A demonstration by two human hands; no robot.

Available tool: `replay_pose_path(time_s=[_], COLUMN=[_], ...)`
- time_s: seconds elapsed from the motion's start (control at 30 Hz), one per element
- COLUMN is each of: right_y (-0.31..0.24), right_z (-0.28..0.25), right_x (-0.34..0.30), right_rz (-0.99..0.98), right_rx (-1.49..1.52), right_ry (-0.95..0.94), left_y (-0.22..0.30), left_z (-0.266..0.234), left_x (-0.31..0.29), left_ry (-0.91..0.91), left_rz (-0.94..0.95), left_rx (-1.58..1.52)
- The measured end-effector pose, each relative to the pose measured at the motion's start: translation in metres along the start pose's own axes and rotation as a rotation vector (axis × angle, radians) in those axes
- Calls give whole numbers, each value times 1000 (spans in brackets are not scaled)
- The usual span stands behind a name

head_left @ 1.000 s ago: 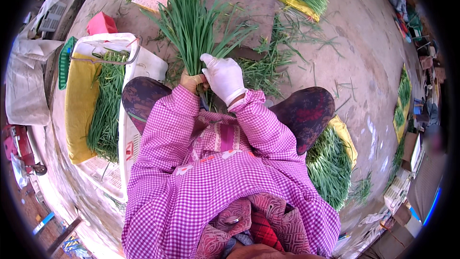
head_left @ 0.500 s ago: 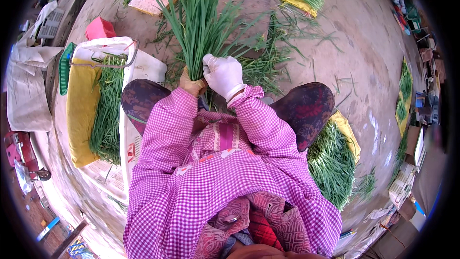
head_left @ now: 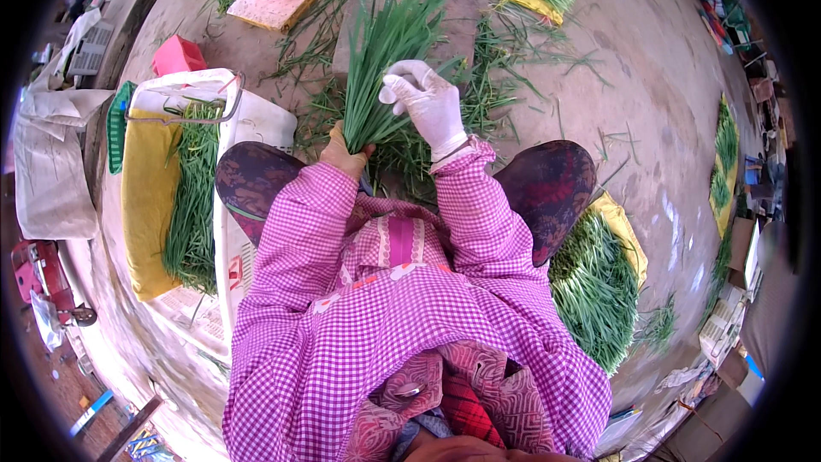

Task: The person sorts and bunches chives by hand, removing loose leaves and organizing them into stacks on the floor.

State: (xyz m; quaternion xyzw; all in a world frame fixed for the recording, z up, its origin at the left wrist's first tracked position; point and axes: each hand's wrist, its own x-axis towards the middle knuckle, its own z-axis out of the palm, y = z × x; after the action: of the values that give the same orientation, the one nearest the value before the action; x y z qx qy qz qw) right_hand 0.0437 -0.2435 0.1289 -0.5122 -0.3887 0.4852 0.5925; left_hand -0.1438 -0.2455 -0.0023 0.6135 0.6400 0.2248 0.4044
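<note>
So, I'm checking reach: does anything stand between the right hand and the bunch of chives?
Nothing visible: the white-gloved right hand is at the right side of the bunch of chives; the left hand holds its lower end.

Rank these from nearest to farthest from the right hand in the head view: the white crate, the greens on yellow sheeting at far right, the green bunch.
From the right hand:
1. Green bunch: just to its left, in the left hand.
2. White crate: farther left.
3. Greens on yellow sheeting: far right.
</note>
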Motion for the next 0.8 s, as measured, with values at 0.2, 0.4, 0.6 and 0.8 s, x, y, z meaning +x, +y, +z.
replay_pose_path(time_s=[0.2, 0.4, 0.6, 0.8], right_y=[28, 8, -14, 11], right_z=[17, 17, -28, -68], right_x=[-6, -13, 1, 21], right_rz=[4, 38, -159, -429], right_rx=[-85, 228, 273, -695], right_ry=[17, 41, 118, 459], left_y=[-31, 25, 38, 43], left_z=[11, -8, -29, -44], left_x=[15, 2, -6, -14], left_ry=[-17, -53, -129, -240], left_rz=[10, -134, -419, -336], left_rx=[-140, -610, -891, -912])
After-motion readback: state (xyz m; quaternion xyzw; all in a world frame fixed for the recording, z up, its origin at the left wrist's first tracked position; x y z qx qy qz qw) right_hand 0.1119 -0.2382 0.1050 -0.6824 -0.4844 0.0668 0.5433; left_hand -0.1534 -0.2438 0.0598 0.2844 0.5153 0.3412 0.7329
